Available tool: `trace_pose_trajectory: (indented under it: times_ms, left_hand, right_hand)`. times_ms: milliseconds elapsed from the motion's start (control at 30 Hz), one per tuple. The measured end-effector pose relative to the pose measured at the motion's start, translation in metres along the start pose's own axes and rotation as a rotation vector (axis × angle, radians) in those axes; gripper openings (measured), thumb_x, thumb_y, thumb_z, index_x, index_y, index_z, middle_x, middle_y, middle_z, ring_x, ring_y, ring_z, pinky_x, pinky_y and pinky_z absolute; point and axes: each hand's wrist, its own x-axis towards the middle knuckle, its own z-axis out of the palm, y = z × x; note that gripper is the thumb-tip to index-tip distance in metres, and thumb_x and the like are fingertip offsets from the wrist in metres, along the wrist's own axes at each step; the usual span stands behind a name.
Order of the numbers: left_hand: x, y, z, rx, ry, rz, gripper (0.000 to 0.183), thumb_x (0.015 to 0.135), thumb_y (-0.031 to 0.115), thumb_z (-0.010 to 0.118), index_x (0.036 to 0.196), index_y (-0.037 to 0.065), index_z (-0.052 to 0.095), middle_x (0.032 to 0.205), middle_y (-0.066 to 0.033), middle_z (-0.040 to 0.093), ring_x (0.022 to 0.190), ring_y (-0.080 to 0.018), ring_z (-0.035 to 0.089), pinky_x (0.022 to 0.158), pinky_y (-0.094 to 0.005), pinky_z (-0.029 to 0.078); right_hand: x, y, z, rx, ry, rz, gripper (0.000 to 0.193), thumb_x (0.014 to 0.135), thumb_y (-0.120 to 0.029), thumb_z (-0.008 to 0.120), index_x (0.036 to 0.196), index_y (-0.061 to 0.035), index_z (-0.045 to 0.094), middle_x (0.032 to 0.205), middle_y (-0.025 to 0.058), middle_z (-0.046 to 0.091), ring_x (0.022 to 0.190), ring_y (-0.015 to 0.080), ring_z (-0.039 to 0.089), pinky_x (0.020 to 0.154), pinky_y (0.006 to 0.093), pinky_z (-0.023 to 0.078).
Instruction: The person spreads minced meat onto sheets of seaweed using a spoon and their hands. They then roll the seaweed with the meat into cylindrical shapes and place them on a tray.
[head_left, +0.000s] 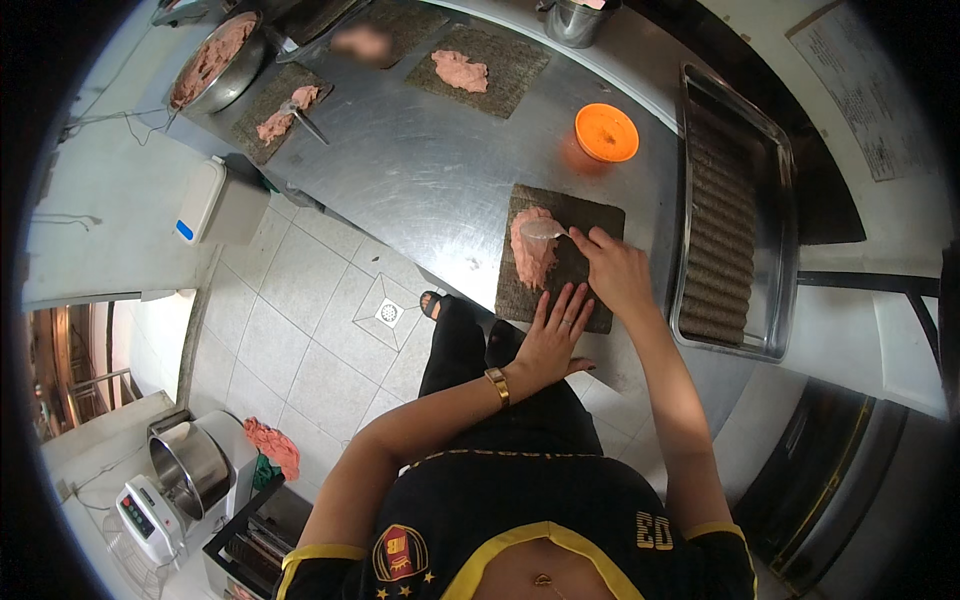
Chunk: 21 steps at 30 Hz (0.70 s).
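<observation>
A dark seaweed sheet (pixel 600 212) lies on the steel table in front of me, with a strip of pink meat paste (pixel 532 264) along its left part. My right hand (pixel 614 270) grips a spoon (pixel 544 230) by its handle, and the spoon's bowl rests against the paste. Flat on the sheet's near edge, just below the paste, my left hand (pixel 548 345) has its fingers stretched out. It wears a ring, and there is a gold watch on the wrist.
An orange bowl (pixel 607 134) stands beyond the sheet. To the right, a steel tray (pixel 770 318) holds several dark rolls (pixel 720 235). At the far left are a metal bowl (pixel 240 88) of paste and further seaweed sheets (pixel 510 70) bearing paste; a spoon lies on one.
</observation>
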Motion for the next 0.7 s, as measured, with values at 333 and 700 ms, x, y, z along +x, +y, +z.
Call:
trace_pose_trajectory:
  times_ms: [333, 700]
  left_hand:
    - [0.000, 0.000, -0.003, -0.005, 0.003, 0.002, 0.093, 0.082, 0.068, 0.038, 0.143, -0.001, 0.021, 0.150, -0.0215, 0.010, 0.139, -0.0366, 0.009, 0.109, -0.0555, 0.011]
    - [-0.001, 0.000, 0.004, -0.022, 0.042, -0.010, 0.094, 0.078, 0.066, 0.047, 0.142, 0.001, 0.024, 0.150, -0.0205, 0.011, 0.140, -0.0353, 0.009, 0.110, -0.0542, 0.009]
  right_hand:
    - [0.023, 0.007, -0.029, 0.110, -0.012, 0.154, 0.034, 0.078, -0.008, 0.057, 0.109, -0.0205, 0.066, 0.081, 0.0054, 0.056, 0.070, 0.0287, 0.060, 0.060, 0.0380, 0.051]
    - [0.018, -0.020, -0.022, -0.138, -0.004, -0.097, 0.038, 0.076, -0.006, 0.054, 0.113, -0.0131, 0.062, 0.086, 0.0046, 0.055, 0.069, 0.0230, 0.061, 0.059, 0.0371, 0.051]
